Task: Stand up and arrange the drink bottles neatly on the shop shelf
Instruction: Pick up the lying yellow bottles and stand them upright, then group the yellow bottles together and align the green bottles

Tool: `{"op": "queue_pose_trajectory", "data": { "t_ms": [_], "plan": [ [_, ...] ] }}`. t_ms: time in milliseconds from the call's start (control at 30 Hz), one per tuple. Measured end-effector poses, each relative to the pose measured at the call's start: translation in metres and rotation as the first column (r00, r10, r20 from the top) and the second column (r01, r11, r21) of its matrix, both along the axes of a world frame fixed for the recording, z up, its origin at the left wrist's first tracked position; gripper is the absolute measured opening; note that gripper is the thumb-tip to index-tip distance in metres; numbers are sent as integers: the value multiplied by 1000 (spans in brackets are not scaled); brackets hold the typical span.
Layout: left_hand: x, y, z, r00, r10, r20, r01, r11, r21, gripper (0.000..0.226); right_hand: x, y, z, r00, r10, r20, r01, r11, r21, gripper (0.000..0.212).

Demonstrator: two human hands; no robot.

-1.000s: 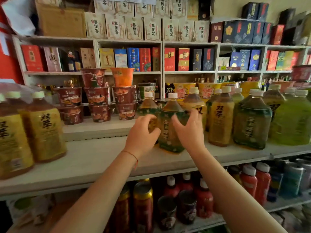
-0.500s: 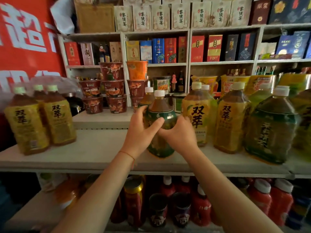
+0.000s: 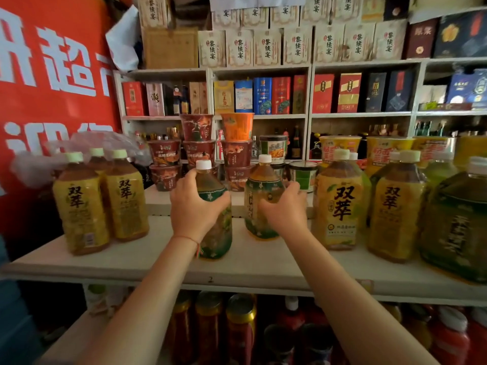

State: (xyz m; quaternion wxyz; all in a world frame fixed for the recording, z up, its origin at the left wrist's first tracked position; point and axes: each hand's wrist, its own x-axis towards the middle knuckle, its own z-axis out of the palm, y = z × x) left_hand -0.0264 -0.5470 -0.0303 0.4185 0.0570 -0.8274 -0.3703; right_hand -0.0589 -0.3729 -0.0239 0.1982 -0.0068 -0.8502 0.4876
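Two green-labelled tea bottles stand upright on the grey shelf (image 3: 131,262). My left hand (image 3: 193,206) wraps the shoulder of the nearer green bottle (image 3: 218,227), which stands toward the shelf's front. My right hand (image 3: 286,208) grips the side of the farther green bottle (image 3: 259,196), a hand's width to the right and further back. Yellow-labelled tea bottles (image 3: 101,204) stand in a group at the left. More yellow bottles (image 3: 340,204) and a large green bottle (image 3: 458,227) line the right.
Stacked instant-noodle cups (image 3: 200,151) sit on a raised step behind the bottles. Boxed goods fill the back wall shelves (image 3: 263,96). Red-capped bottles and cans (image 3: 237,330) fill the shelf below. A red banner (image 3: 52,75) hangs at the left.
Both hands were together on one green bottle in front of another. Now they are apart, each on its own bottle, the left one nearer the shelf's front. The view has swung left.
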Motion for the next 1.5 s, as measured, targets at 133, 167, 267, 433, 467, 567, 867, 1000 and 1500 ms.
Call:
{"op": "queue_pose_trajectory", "data": {
  "t_ms": [133, 167, 267, 433, 467, 567, 867, 1000, 1500],
  "plan": [
    [-5, -9, -5, 999, -40, -27, 39, 998, -46, 77, -27, -18, -4, 992, -58, 114, 49, 996, 79, 96],
    [-6, -12, -6, 998, -61, -31, 60, 997, -45, 76, -31, -23, -4, 992, -73, 98, 65, 995, 79, 92],
    [-7, -18, -4, 992, -126, -28, 125, 992, -21, 77, -39, -34, 0, 996, -20, 92, 12, 996, 89, 78],
    [-10, -16, -5, 968, -248, -46, 250, 968, 37, 74, -38, -42, 11, 957, 258, 136, -272, 958, 96, 53],
    [-11, -15, -6, 961, -272, -52, 275, 960, 55, 74, -38, -43, 12, 952, 278, 130, -292, 950, 108, 53],
    [-17, -8, -9, 939, -338, -56, 343, 932, 121, 73, -36, -37, 12, 946, 296, 135, -317, 929, 189, 44],
    [-14, 48, -15, 953, -144, -267, 139, 990, -36, 77, 12, 20, 16, 798, -120, -591, 257, 954, 152, 38],
    [2, 112, -13, 837, -403, -371, 304, 905, -297, 59, 15, 69, 19, 708, -286, -645, 370, 929, -5, 52],
    [-59, 221, -5, 804, -569, 174, 469, 786, 403, 75, 2, 199, 2, 879, -259, -399, 344, 926, 156, 94]
  ]
}}
